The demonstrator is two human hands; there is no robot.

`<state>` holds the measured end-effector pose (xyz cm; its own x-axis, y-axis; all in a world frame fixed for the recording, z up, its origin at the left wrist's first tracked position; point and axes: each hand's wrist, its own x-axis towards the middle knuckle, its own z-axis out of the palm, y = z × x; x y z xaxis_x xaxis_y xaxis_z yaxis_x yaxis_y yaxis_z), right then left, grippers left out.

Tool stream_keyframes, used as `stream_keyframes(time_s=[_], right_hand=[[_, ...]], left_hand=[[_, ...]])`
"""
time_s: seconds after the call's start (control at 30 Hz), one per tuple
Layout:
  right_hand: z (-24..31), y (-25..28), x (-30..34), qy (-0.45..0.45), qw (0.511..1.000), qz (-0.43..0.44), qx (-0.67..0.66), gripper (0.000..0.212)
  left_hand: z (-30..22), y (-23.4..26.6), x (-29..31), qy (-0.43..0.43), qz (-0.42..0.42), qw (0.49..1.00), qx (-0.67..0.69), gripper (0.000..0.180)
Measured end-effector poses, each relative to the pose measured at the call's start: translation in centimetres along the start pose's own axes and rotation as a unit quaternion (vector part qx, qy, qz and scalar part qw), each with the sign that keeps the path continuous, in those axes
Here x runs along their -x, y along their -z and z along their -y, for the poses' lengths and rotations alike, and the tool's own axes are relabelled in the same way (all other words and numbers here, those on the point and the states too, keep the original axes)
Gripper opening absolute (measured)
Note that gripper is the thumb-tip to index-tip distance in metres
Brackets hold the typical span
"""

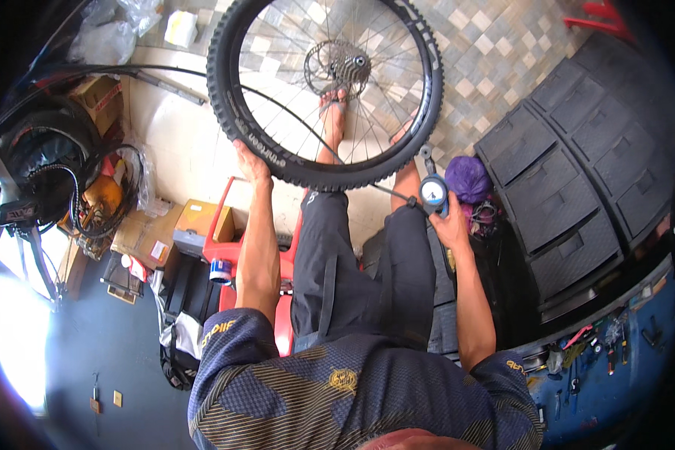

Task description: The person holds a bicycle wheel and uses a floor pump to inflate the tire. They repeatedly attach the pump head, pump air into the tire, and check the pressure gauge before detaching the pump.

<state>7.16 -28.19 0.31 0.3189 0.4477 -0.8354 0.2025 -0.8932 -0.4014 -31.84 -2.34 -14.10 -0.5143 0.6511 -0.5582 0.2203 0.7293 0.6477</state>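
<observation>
The left hand [253,162] grasps the tyre [307,174] at its lower left edge, some fingers hidden behind the rubber. The wheel [236,75] stretches up and to the right from that grip, its cassette [352,66] facing up, well apart from the fingers. The right hand [451,223] is closed around a gauge [433,193], its round white dial just above the fingers and its upper end near the tyre's lower right. A black hose [391,192] leaves the gauge leftward from this grip and shows again through the spokes. Just above the right hand sits a purple bundle [468,178]; farther right are black drawers [570,180]. Below the left hand, beside the forearm, are a blue can [220,271] and a box [202,223].
</observation>
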Motion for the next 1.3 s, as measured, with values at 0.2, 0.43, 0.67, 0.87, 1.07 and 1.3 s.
stream_keyframes(time_s=[0.2, 0.43, 0.67, 0.87, 1.07, 1.3], right_hand=[[-0.7, -0.2, 0.0, 0.025, 1.000, -0.005, 0.016, 0.065], [-0.7, 0.2, 0.1, -0.003, 1.000, -0.009, 0.007, 0.065], [3.9, 1.7, 0.3, 0.055, 0.997, -0.012, -0.045, 0.064], [6.1, 2.4, 0.7, 0.100, 0.994, -0.041, -0.026, 0.065], [6.6, 2.6, 0.7, 0.128, 0.991, -0.024, -0.022, 0.066], [6.7, 2.7, 1.2, 0.122, 0.992, -0.023, -0.023, 0.066]], left_hand=[[-1.4, -0.1, -0.5, 0.093, 0.016, 0.995, 0.040, 0.077], [-3.3, -0.4, -1.0, 0.190, 0.061, 0.978, 0.060, 0.078], [-2.7, 0.7, -3.8, 0.207, 0.103, 0.969, 0.084, 0.072], [-4.4, 0.2, -4.1, 0.243, 0.091, 0.963, 0.067, 0.074], [-5.2, 0.6, -4.3, 0.241, 0.094, 0.963, 0.072, 0.063], [-5.8, 0.4, -4.4, 0.226, 0.097, 0.968, 0.059, 0.062]])
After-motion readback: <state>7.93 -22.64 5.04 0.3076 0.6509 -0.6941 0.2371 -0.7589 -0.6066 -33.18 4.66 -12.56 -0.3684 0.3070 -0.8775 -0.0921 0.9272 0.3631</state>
